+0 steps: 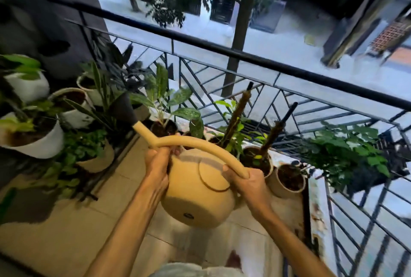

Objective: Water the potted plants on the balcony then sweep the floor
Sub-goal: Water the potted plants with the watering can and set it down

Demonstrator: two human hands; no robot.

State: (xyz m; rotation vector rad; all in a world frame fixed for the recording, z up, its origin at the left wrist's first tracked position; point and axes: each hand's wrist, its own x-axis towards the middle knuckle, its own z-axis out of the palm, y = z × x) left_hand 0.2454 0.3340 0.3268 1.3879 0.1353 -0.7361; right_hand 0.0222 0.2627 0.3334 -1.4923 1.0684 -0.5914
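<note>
Tilting tan watering can (195, 199) over tiled floor (66, 221), both hands' fingers clamped on it (left hand (158, 165), right hand (246, 182)), railing (222, 53) beyond.

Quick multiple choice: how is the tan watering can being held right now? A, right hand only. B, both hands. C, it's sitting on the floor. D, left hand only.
B: the left hand grips the watering can near the base of its spout, while the right hand curls round the end of the arched handle, keeping the can off the floor.

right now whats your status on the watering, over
Left hand and right hand both gripping the watering can. Can tilted, black spout head over the white pots on the left. Nothing blocking.
</note>
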